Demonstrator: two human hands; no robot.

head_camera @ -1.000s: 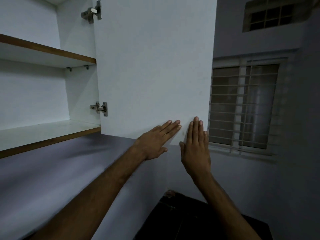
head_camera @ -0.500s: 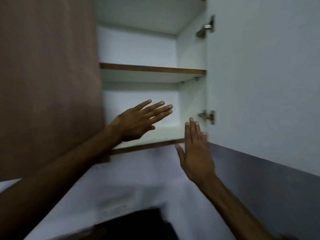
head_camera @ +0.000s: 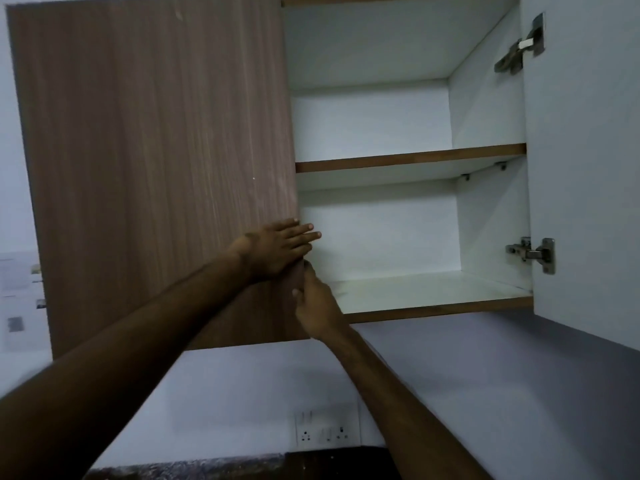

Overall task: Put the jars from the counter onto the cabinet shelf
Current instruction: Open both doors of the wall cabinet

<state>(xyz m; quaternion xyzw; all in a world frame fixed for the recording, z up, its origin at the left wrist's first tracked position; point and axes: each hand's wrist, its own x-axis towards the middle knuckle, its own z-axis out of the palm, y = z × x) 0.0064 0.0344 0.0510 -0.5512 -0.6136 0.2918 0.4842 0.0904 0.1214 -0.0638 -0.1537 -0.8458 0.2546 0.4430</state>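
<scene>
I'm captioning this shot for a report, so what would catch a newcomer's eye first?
Both hands meet at the right edge of the closed wood-grain door: the left hand lies flat on it, the right hand grips the edge just below. Beside them the cabinet stands open, its white shelves bare of jars, its white door swung out far right.

Right of wood door: lower shelf and upper shelf open frontally. White door walls far right.

Dim, bluish light; soft focus, bowed edges.
</scene>
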